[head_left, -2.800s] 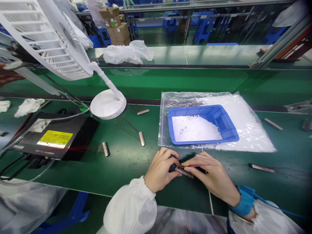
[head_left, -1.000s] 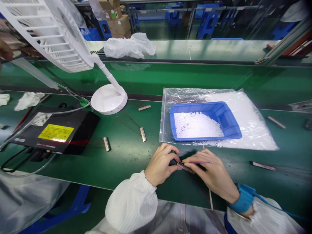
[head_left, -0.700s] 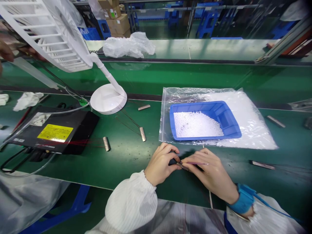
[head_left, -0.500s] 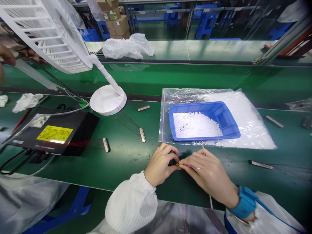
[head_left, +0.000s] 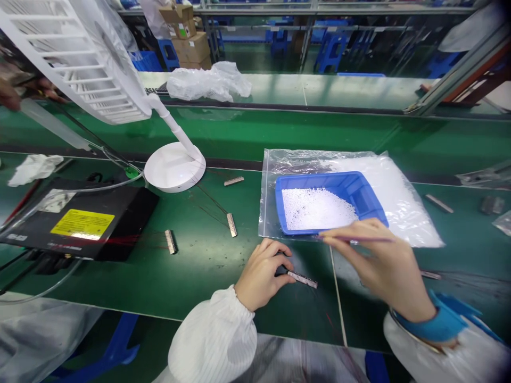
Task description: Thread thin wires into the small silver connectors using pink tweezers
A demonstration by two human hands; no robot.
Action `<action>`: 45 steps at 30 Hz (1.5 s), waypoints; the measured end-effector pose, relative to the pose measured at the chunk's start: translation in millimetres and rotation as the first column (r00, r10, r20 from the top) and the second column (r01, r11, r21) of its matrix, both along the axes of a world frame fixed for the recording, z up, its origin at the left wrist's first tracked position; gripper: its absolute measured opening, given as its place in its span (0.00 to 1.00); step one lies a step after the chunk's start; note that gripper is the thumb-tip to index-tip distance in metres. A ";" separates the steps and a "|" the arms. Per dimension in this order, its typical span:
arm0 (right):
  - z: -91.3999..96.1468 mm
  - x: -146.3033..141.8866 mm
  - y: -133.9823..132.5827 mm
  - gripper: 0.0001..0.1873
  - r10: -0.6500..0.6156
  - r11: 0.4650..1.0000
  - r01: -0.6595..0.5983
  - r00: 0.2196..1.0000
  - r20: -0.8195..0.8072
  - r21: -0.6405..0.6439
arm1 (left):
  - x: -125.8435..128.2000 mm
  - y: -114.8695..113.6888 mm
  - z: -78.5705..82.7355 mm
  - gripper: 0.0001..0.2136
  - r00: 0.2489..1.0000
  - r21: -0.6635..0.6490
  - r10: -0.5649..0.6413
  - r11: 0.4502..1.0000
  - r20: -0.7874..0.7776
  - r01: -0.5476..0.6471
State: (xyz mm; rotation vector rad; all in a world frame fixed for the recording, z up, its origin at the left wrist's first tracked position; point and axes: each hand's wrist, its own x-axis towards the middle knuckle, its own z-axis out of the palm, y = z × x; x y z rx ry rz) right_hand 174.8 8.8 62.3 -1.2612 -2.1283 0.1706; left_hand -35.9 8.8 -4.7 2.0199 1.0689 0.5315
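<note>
My left hand [head_left: 261, 274] rests on the green bench and pinches one end of a small grey strip connector [head_left: 302, 279], which lies flat. My right hand [head_left: 379, 263] is raised above the bench and holds a thin purple stick [head_left: 359, 240], tip pointing left at the near rim of the blue tray [head_left: 371, 199]. The tray holds tiny white beads [head_left: 317, 207] and sits on a clear plastic bag [head_left: 403, 207]. A blue strap circles my right wrist.
Similar strip connectors [head_left: 231, 224] with fine red wires lie left of the tray. A black box with a yellow label [head_left: 82, 223] and a white desk fan [head_left: 88, 58] on its round base [head_left: 174, 167] stand at the left. Another person's hand [head_left: 10, 96] shows far left.
My right hand has lifted off the connector and swung right and up toward the tray with the purple stick. My left hand stays on the connector.
</note>
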 end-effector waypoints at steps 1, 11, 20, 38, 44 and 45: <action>-1.3 2.5 7.5 0.04 -0.058 0.998 0.058 0.998 0.003 0.032 | 0.1 -0.1 0.0 0.06 1.000 -0.001 0.002 1.000 0.001 -0.002; -28.1 -8.3 56.5 0.09 -0.152 0.970 0.174 0.979 0.136 -0.168 | -1.3 -1.4 -2.4 0.06 1.000 0.008 0.002 1.000 0.012 -0.002; -27.0 -5.9 67.7 0.10 -0.191 0.952 0.218 0.972 0.139 -0.215 | -0.7 -1.6 -2.2 0.06 1.000 0.006 0.007 1.000 0.010 -0.007; -27.3 -9.8 72.4 0.11 -0.193 0.935 0.238 0.963 0.186 -0.261 | -0.3 -1.3 -1.1 0.07 1.000 -0.012 0.014 1.000 0.011 -0.014; -26.9 -9.9 73.4 0.13 -0.208 0.934 0.253 0.959 0.191 -0.251 | -0.4 -1.2 -1.1 0.06 1.000 -0.001 0.017 1.000 0.010 -0.017; -27.0 -9.7 73.6 0.13 -0.203 0.937 0.246 0.961 0.187 -0.249 | -0.3 -1.1 -1.0 0.06 1.000 0.000 0.017 1.000 0.009 -0.017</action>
